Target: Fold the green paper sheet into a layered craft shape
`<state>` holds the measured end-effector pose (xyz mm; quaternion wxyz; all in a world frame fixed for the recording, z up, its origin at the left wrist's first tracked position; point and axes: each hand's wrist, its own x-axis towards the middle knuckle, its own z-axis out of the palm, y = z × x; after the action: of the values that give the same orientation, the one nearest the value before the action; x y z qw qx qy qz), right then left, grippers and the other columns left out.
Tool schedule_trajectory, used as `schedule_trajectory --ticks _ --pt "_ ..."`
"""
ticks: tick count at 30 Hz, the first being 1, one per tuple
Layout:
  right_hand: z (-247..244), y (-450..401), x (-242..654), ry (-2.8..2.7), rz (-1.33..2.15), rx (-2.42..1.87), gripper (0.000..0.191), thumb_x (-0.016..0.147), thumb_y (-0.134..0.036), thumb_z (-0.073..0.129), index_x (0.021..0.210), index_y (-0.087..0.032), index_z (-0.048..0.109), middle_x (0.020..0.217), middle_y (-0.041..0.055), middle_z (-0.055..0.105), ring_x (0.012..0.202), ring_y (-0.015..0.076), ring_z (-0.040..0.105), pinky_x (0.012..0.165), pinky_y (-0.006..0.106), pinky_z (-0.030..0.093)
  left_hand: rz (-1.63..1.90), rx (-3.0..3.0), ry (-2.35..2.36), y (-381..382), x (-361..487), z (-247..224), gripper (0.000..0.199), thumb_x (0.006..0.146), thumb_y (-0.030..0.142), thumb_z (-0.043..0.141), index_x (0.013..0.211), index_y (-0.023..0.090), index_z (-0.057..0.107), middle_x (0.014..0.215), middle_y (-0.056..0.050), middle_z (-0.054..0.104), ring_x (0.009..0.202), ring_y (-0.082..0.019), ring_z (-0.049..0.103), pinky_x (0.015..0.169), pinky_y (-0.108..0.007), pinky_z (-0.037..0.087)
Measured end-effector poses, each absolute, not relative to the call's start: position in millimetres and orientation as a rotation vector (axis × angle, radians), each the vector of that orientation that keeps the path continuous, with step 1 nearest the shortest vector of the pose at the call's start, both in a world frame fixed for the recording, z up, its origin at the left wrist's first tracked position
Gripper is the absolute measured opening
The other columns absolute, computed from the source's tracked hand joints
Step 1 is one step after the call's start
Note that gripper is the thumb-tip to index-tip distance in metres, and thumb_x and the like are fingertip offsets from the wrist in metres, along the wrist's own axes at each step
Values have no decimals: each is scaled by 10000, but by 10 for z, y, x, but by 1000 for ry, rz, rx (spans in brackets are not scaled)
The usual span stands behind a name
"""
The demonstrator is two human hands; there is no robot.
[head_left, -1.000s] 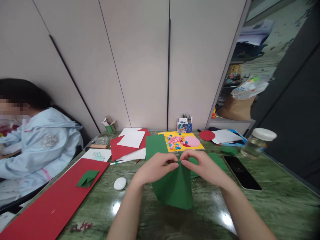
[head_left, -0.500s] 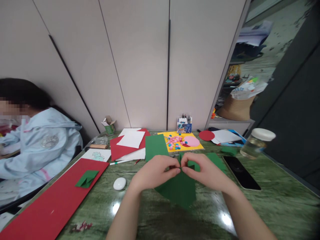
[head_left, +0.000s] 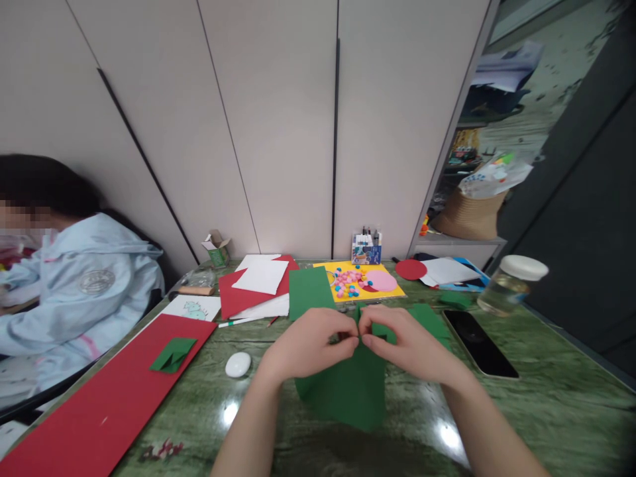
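Observation:
A sheet of green paper (head_left: 345, 394) hangs from my two hands above the table, its lower part spreading below my fingers. My left hand (head_left: 315, 341) pinches its upper edge between thumb and fingers. Close beside it, my right hand (head_left: 397, 338) pinches the same paper, the fingertips of both hands almost touching. A small peak of the paper stands up between them. Behind my hands lies a flat green sheet (head_left: 311, 289), and another green piece (head_left: 430, 321) rests past my right hand.
At left, a long red sheet (head_left: 114, 397) bears a folded green piece (head_left: 173, 355). A white oval object (head_left: 238, 364) lies nearby. Pink and blue bits sit on yellow paper (head_left: 395, 291). At right are a phone (head_left: 479, 344) and a lidded jar (head_left: 507, 288). A person (head_left: 94, 278) sits at left.
The lower part of the green paper has swung down and to the left, showing more of its face. My hands keep nearly the same place and pinch.

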<state>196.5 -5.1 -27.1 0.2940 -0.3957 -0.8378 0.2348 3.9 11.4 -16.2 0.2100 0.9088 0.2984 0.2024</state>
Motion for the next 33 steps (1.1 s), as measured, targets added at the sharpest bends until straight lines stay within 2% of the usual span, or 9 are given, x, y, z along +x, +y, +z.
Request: schedule_trajectory --ticks 9,23,33 --pt "-280 -76 1990 -2141 572 -990 126 802 -129 507 703 -206 491 689 -19 526 671 138 474 637 253 361 702 2489 802 84 95 -127 173 822 166 489 671 177 573 683 12 603 687 -133 516 694 -233 378" --pt "-290 -44 1975 -2067 596 -984 138 839 -173 481 703 -197 487 698 -15 515 665 133 459 618 242 346 821 2416 855 110 132 -196 177 821 173 499 656 174 564 650 23 566 664 -122 500 664 -225 367" --pt "-325 -12 1975 -2029 594 -979 152 860 -205 472 709 -199 489 702 -11 513 671 138 462 618 246 348 867 2351 893 112 174 -213 179 822 178 493 660 176 569 695 13 593 693 -130 527 677 -227 384"
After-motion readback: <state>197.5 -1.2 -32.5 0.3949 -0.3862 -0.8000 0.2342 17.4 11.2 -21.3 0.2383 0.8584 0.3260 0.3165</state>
